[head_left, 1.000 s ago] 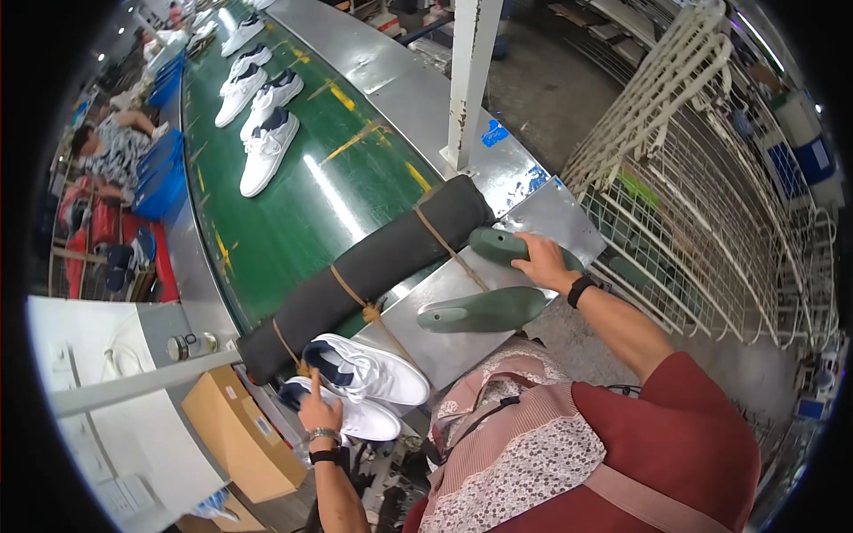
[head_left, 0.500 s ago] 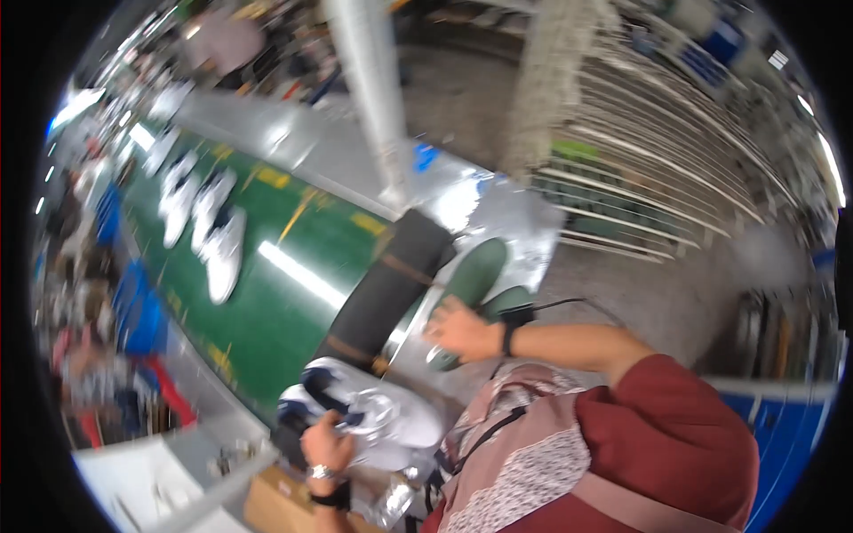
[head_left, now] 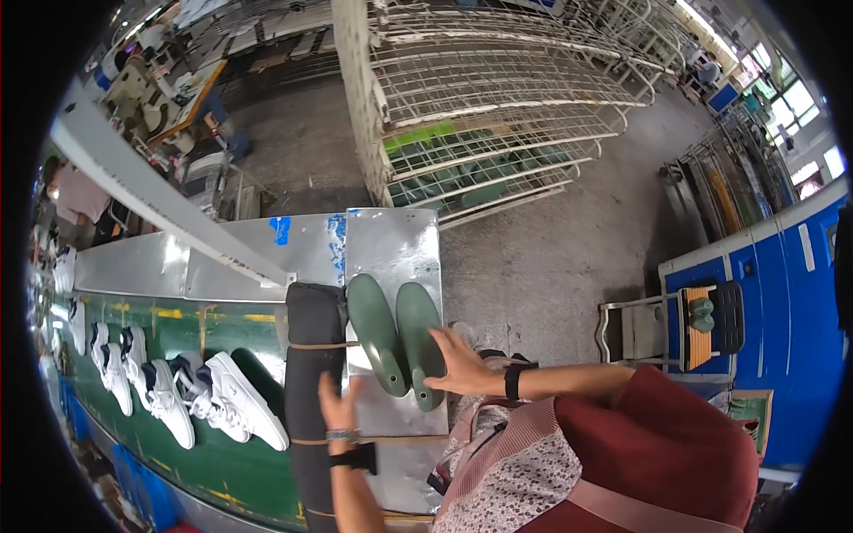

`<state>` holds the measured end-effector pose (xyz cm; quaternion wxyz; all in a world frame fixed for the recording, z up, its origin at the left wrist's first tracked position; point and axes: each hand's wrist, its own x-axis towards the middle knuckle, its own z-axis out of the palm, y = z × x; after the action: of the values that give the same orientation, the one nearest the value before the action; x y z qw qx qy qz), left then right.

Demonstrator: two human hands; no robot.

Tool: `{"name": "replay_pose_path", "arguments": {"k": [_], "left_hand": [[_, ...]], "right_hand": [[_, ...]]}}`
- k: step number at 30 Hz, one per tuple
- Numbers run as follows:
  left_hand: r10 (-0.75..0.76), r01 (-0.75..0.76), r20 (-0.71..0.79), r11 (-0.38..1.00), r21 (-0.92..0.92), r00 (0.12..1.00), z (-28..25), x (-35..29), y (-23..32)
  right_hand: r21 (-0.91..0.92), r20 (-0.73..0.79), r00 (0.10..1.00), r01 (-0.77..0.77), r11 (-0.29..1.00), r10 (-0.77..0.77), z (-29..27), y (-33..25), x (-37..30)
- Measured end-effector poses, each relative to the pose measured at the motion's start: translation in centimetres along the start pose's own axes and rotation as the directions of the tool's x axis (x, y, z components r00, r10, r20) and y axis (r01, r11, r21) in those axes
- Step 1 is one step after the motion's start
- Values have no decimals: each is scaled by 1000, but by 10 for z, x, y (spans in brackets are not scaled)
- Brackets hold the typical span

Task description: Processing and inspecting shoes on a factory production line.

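Observation:
Two green shoe lasts (head_left: 373, 327) lie side by side on the shiny metal tabletop. My right hand (head_left: 464, 366) is at the right-hand last (head_left: 418, 311); its thumb and fingers are spread along that last's right edge and heel end, touching it. My left hand (head_left: 338, 404), somewhat blurred, is over the right edge of a dark padded roll (head_left: 313, 391). It holds nothing, and its fingers are extended. Left of the roll, white sneakers (head_left: 249, 400) with dark linings lie on a green belt (head_left: 235, 480), the nearest ones close to the roll.
A white wire rack (head_left: 498, 98) with more green lasts stands beyond the table. A grey post (head_left: 169, 195) slants over the metal ledge. On the right are a blue cabinet (head_left: 782, 311) and a chair (head_left: 635, 333). A person (head_left: 84, 191) is at far left.
My left hand has let go of the white sneakers, which now lie on the belt, and has come beside the roll. My right hand stays at the lasts. The view has turned right.

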<state>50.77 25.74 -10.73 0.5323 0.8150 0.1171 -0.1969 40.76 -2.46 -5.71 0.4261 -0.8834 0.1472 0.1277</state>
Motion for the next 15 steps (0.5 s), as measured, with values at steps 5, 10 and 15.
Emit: {"name": "replay_pose_path", "arguments": {"k": [5, 10, 15], "left_hand": [[-25, 61, 98, 924, -377, 995, 113, -28, -16], [-33, 14, -45, 929, -370, 998, 129, -43, 10], [-216, 209, 71, 723, -658, 974, 160, -74, 35]], "right_hand": [[98, 161, 963, -234, 967, 216, 48, 9, -15], [207, 179, 977, -154, 966, 117, 20, 38, -16], [749, 303, 946, -312, 585, 116, -72, 84, -12]]}}
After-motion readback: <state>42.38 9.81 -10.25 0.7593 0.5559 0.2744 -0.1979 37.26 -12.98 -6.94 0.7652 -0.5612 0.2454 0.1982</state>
